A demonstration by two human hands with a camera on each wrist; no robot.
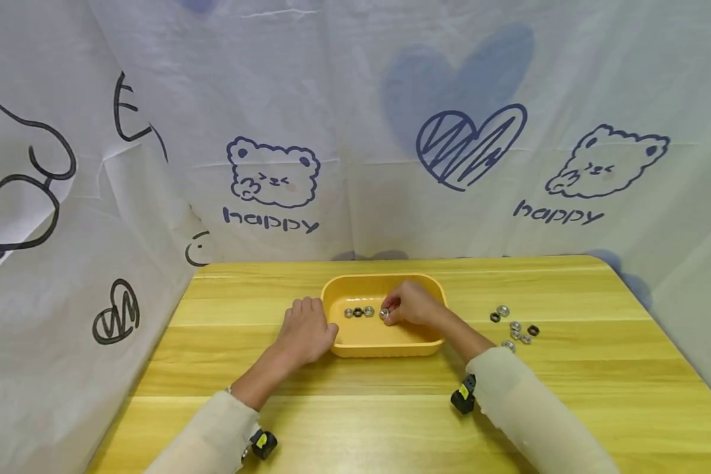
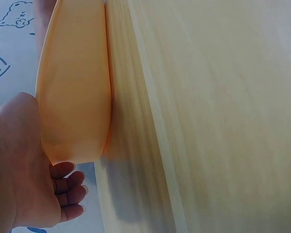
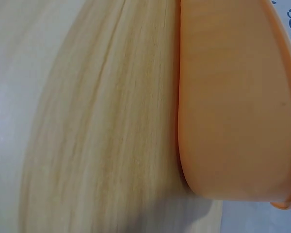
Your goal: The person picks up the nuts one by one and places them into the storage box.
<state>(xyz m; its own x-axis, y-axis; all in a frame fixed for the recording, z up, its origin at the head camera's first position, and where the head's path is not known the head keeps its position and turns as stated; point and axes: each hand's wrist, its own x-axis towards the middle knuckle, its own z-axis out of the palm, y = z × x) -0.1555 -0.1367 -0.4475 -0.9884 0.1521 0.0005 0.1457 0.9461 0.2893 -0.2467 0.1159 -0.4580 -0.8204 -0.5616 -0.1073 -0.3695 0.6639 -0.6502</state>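
Head view: right hand (image 1: 413,304) pinching nut (image 1: 384,314) inside tray (image 1: 385,345)

wall: white cloth backdrop (image 1: 355,99), blue bears, hearts | furniture: yellow wooden table (image 1: 391,408)

Bright even light, soft shadows, blurred wrist views

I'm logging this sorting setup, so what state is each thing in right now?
yellow tray: upright on the table, holding a short row of nuts.
nuts in the tray: lying loose in a row.
nuts on the table: scattered right of the tray.
left hand: resting against the tray's left wall.
right hand: inside the tray, pinching a nut.
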